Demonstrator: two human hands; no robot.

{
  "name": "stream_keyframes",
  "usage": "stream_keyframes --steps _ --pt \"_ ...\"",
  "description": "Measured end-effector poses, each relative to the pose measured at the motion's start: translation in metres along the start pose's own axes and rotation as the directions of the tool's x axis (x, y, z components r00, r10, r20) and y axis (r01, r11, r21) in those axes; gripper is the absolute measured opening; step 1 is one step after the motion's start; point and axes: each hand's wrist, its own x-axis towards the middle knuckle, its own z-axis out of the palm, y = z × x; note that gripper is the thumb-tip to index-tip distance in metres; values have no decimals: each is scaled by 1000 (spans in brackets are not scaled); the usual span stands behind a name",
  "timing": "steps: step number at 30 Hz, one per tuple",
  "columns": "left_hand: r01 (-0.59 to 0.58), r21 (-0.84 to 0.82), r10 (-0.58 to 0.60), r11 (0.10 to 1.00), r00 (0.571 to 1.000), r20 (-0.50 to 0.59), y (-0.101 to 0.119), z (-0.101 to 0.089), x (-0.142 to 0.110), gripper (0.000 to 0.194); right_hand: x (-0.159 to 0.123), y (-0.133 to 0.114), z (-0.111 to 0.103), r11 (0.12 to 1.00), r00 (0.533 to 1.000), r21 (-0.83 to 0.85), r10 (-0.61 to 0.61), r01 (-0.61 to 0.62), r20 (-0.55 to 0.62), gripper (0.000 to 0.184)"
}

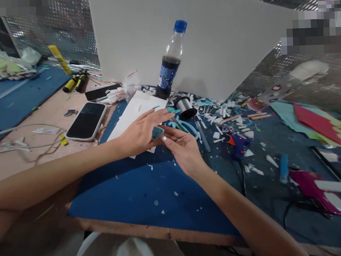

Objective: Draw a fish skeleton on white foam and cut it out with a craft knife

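Right hand [186,150] pinches a blue piece [157,132]; left hand [135,133] extends fingers (grip unclear); spool [184,105], scraps [207,107] crowd behind.

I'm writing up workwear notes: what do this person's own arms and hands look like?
Both forearms are slim and bare, with no sleeve in view. The left hand and right hand wear no gloves, and no watch or bracelet shows. Small rings would be hard to make out.

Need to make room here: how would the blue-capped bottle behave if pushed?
Tall and narrow, the bottle may tip if pushed high. The dark liquid in its lower part probably adds weight there, so low pushes should be steadier.
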Motion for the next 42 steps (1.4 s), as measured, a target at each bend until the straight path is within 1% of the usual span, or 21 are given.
stream_keyframes --steps 2,4,7,9,11,13,16,18,21,23,24,26,27,29,31,33,34,35,37,39,42 --pt "-4 46 3 999 1000 21 1 -3 2 61 1 0 -2 999 998 23 46 -45 -31 32" --pt "-8 55 3 998 996 89 1 -6 3 64 4 1 -4 997 995 36 72 -70 -71 31" --pt "-15 5 13 1000 981 195 0 -8 4 65 8 1 -8 999 993 31 47 -44 -109 31" --pt "-21 7 19 1000 977 210 -1 -9 3 62 11 1 -10 999 992 35 36 -32 -120 34" --pt "-33 55 19 998 974 227 -3 -9 2 59 13 1 -11 999 990 29 41 -37 -134 36" --pt "-52 128 13 990 959 285 -6 -10 1 56 13 1 -11 999 990 -2 41 -42 -131 35" --pt "-137 232 46 963 932 360 -9 -13 1 50 13 0 -12 998 995 -53 42 -47 -89 36" --pt "-208 289 102 934 934 342 -11 -17 1 41 13 -2 -12 995 996 -75 56 -61 -71 39" --pt "-301 384 210 873 942 262 -8 -22 2 30 12 -6 -15 993 996 -96 60 -67 -69 41" --pt "-292 444 231 847 955 188 -1 -24 2 32 13 -11 -18 993 997 -118 23 -32 -79 37" --pt "-253 466 210 848 967 143 4 -25 0 38 14 -13 -20 991 995 -134 -10 -3 -96 34" --pt "-119 476 102 871 993 60 18 -23 -7 53 16 -17 -24 983 986 -173 -80 53 -149 28" --pt "-71 483 48 873 997 61 26 -22 -13 57 17 -19 -26 978 978 -198 -109 73 -177 25" --pt "-85 498 6 863 987 158 41 -16 -26 52 18 -21 -29 962 967 -258 -142 84 -212 20" --pt "-53 490 -91 870 960 264 53 -11 -40 46 19 -23 -29 938 970 -337 -147 76 -191 16" --pt "24 491 -214 871 918 334 60 -8 -50 45 18 -23 -28 883 978 -462 -162 84 -132 13" --pt "62 488 -270 871 890 368 62 -7 -53 43 17 -22 -28 833 980 -545 -177 97 -95 12" --pt "99 482 -319 870 860 399 63 -7 -55 42 16 -22 -28 763 980 -636 -192 113 -56 13" --pt "149 459 -376 876 808 455 63 -9 -55 38 13 -22 -31 574 975 -809 -224 128 -5 15" --pt "169 434 -388 885 783 485 62 -11 -54 39 9 -23 -39 395 967 -913 -253 99 -5 16" --pt "181 419 -391 890 776 495 60 -13 -53 42 3 -28 -61 311 953 -950 -296 41 -56 17"
